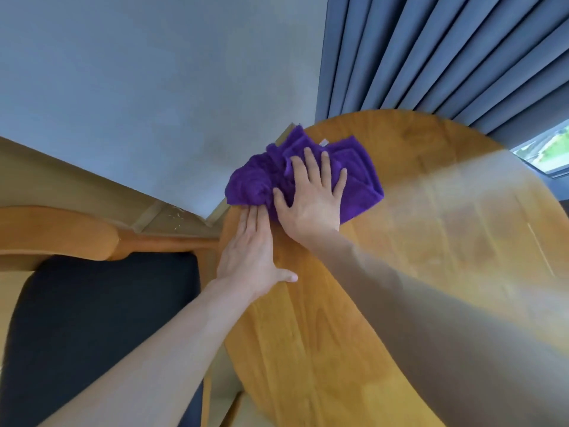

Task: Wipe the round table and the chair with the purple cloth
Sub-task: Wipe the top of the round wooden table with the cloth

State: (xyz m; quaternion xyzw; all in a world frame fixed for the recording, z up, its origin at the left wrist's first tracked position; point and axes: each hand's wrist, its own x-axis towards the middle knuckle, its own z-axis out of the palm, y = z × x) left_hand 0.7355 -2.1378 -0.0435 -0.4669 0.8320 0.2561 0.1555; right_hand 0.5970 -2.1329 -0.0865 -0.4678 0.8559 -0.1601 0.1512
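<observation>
1. A person's right hand (311, 195), fingers straight and spread, presses flat on a crumpled purple cloth (303, 177) at the far left edge of a round wooden table (431, 241).
2. The left hand (251, 257) lies flat on the tabletop, fingers straight, fingertips touching the cloth.
3. A wooden chair (58, 232) with a dark seat cushion stands just left of the table, before a grey curtain (431, 57).

Both hands lie flat, right hand (311, 192) pressing purple cloth (354, 180), seemingly overhanging the table (431, 241).
</observation>
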